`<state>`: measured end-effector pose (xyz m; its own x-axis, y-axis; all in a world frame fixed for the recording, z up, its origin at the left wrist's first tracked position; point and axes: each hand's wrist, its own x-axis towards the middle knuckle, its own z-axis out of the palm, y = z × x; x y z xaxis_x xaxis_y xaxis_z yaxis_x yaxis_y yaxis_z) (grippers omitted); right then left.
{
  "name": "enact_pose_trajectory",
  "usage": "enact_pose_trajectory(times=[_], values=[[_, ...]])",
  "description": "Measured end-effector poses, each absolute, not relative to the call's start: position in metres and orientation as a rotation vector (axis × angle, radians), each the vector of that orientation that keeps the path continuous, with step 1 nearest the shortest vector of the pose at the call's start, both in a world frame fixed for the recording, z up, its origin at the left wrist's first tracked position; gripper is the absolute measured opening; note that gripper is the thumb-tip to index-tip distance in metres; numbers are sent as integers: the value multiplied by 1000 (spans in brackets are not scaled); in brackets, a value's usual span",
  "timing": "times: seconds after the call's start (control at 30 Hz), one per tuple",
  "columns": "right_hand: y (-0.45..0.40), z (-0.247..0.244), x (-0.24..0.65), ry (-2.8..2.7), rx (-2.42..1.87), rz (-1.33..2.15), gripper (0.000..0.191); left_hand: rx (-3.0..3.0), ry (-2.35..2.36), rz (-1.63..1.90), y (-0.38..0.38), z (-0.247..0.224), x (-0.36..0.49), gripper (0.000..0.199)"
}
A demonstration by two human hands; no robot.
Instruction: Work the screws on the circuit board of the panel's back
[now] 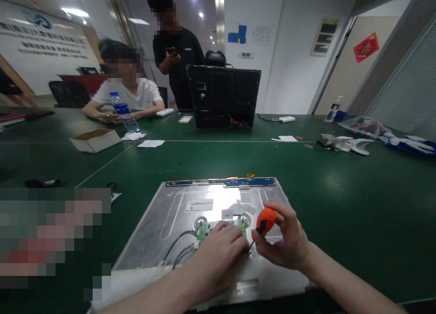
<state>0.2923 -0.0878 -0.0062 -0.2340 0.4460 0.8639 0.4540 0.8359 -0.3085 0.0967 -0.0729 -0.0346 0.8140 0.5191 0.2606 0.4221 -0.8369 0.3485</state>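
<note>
My right hand (286, 237) grips the orange-and-black handle of a screwdriver (266, 219) between thumb and fingers. Its thin shaft slants down to the left, towards the fingertips of my left hand (225, 248). That hand is closed and rests over a green circuit board (203, 230); whatever its fingertips pinch is hidden. The board sits on a silvery metal display panel (146, 241) lying flat before me. Dark cables (177, 241) run from the board's left side. A blue circuit strip (204, 183) lines the panel's far edge.
Beyond the panel, a black monitor-like housing (225, 96) stands upright on the green table (340, 205). Left of it are an open white box (97, 141) and a water bottle (124, 112). Gloves (354, 144) lie at right. Two people are across the table, one seated, one standing.
</note>
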Motion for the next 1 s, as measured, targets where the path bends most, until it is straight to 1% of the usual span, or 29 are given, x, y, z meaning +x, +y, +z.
enact_pose_trajectory(times=[0.3,0.47,0.67,1.0], values=[[-87,-1,292,-1923,-590,91,68,2741,718,582,-72,-42,95,15],[-90,-2,292,-1939,-571,182,67,2758,729,544,-73,-42,95,18],[-89,-10,291,-1879,-603,128,65,2764,747,541,-72,-45,97,17],[-90,-8,292,-1920,-601,64,59,2803,739,544,-72,-42,96,18]])
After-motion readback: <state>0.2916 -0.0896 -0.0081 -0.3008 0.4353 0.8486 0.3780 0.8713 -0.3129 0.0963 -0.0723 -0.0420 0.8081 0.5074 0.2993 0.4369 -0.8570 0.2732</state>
